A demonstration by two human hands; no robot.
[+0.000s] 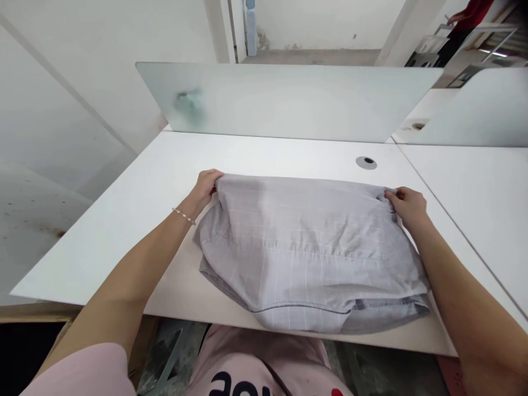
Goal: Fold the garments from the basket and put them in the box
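A light grey shirt (305,236) with faint pale stripes lies folded on the white desk, its dark-edged collar side toward my body. My left hand (206,186) pinches the far left corner of the cloth. At the far right corner, my right hand (406,204) grips the fabric between thumb and fingers. Between the two hands the far edge runs nearly straight. Small creases show near the right hand and across the middle. Loose layers of the shirt stick out at the left side and the near right.
The white desk (136,214) has a frosted divider (289,102) along its back edge and a round cable grommet (366,163) at the back right. Another desk (487,203) adjoins on the right. Part of a person in a red top (474,15) shows far behind.
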